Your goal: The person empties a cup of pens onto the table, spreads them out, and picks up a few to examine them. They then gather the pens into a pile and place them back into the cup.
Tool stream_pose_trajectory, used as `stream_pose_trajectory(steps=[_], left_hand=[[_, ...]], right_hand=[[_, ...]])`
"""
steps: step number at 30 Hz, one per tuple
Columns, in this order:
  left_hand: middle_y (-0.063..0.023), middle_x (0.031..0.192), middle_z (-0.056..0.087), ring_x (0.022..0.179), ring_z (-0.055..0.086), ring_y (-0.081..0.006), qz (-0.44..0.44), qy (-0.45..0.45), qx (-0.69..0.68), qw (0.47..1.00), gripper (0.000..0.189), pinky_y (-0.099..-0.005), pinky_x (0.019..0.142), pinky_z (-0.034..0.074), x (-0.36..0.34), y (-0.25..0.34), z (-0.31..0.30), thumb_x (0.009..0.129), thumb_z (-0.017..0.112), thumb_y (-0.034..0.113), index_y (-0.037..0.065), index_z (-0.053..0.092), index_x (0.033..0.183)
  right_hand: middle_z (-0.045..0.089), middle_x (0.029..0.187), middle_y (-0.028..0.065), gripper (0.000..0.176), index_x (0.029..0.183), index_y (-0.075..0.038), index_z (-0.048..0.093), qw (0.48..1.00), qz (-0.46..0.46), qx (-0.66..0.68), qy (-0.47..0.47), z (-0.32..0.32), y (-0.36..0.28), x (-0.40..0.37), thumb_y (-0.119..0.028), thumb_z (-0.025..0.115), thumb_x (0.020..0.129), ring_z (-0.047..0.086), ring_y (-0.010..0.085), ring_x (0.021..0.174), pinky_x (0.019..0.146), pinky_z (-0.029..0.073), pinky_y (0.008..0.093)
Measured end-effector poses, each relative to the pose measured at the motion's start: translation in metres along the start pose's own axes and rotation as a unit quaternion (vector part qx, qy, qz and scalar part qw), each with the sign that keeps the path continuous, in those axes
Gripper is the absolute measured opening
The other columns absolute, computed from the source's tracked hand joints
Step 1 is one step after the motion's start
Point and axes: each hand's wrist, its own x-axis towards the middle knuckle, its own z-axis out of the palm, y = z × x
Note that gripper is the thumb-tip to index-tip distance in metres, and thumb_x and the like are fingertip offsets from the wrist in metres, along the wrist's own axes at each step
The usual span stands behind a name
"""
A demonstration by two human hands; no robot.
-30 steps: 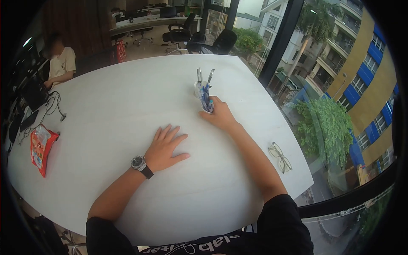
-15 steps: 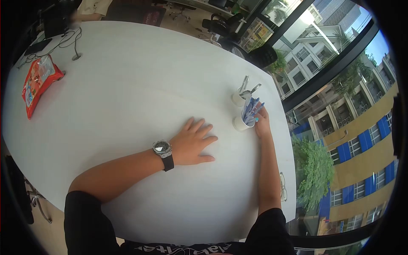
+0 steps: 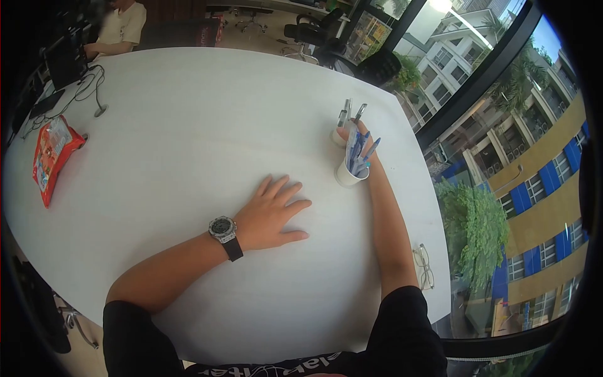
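Observation:
My left hand lies flat on the white table, fingers spread, with a watch on its wrist. At the right, my right hand reaches past a white cup of blue pens to a second white cup just behind it. A fingertip shows against the rear cup's near side, so the hand appears closed around it; the pens hide most of the fingers. Silver-grey pen-like items stick up from that rear cup.
A red snack bag lies at the left, near cables and a black screen. Glasses rest by the right edge, beside the window. Another person sits at the far left; office chairs stand behind.
My right hand has moved from beside the blue-pen cup to the cup behind it. My left hand stays flat on the table. The whole view has shifted slightly.

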Motion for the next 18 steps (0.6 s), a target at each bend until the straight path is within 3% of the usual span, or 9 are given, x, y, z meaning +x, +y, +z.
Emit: stream_pose_trajectory(steps=[2,3,6,12,15,17,18], left_hand=[[-0.0204,0.161,0.044,0.155,0.031,-0.0463,0.001,-0.006,0.0,1.0,0.068,-0.0653,0.128,0.021,0.0,0.0,-0.001,0.098,0.069,0.06,0.013,0.061,0.146],[-0.02,0.161,0.045,0.155,0.031,-0.0465,-0.001,-0.005,-0.001,1.0,0.068,-0.0651,0.128,0.021,0.0,0.0,-0.001,0.098,0.069,0.06,0.013,0.061,0.146],[-0.0195,0.162,0.044,0.156,0.031,-0.0463,-0.005,-0.008,0.001,1.0,0.068,-0.0645,0.128,0.021,0.0,0.0,-0.001,0.097,0.069,0.06,0.013,0.061,0.147],[-0.0201,0.164,0.043,0.157,0.029,-0.0461,-0.01,-0.02,0.008,1.0,0.069,-0.0638,0.129,0.02,0.0,0.001,-0.002,0.097,0.07,0.06,0.015,0.06,0.148],[-0.0207,0.165,0.042,0.157,0.029,-0.046,-0.014,-0.026,0.009,1.0,0.07,-0.0633,0.129,0.019,0.0,0.002,-0.003,0.097,0.069,0.06,0.015,0.06,0.149],[-0.0209,0.165,0.042,0.158,0.028,-0.0459,-0.013,-0.026,0.009,1.0,0.07,-0.0631,0.13,0.019,0.001,0.003,-0.004,0.097,0.069,0.06,0.015,0.06,0.149],[-0.0211,0.165,0.042,0.158,0.028,-0.0459,-0.015,-0.03,0.005,0.999,0.07,-0.063,0.13,0.018,0.0,0.003,-0.004,0.098,0.069,0.06,0.015,0.06,0.15]], right_hand=[[0.075,0.091,0.0099,0.053,0.132,0.002,0.059,0.991,-0.072,-0.113,-0.005,-0.004,0.001,-0.005,-0.029,0.083,0.097,0.071,0.016,0.075,0.068,0.057,0.0319],[0.077,0.093,0.0144,0.054,0.13,0.003,0.059,0.992,-0.086,-0.094,-0.004,-0.004,0.003,-0.006,-0.033,0.082,0.097,0.074,0.0179,0.079,0.069,0.058,0.0332],[0.077,0.093,0.0156,0.052,0.126,0.003,0.059,0.985,-0.084,-0.147,-0.008,-0.005,0.009,-0.001,-0.033,0.082,0.097,0.075,0.0197,0.079,0.07,0.059,0.0333],[0.078,0.094,0.016,0.038,0.112,-0.001,0.058,0.993,-0.089,-0.077,-0.023,-0.007,0.014,0.001,-0.024,0.081,0.095,0.075,0.0204,0.081,0.073,0.059,0.0357],[0.079,0.098,0.0154,0.033,0.112,-0.002,0.056,0.981,-0.068,-0.172,-0.05,-0.011,0.014,0.001,-0.022,0.077,0.097,0.077,0.0222,0.088,0.076,0.06,0.0358],[0.072,0.103,0.0148,0.077,0.14,-0.001,0.053,0.994,-0.041,-0.04,-0.09,-0.01,0.04,0.012,-0.046,0.087,0.089,0.069,0.024,0.092,0.085,0.056,0.0377],[0.072,0.103,0.0148,0.077,0.14,-0.001,0.053,0.995,-0.047,-0.038,-0.084,-0.011,0.033,0.01,-0.046,0.087,0.089,0.069,0.024,0.092,0.085,0.056,0.0377]])
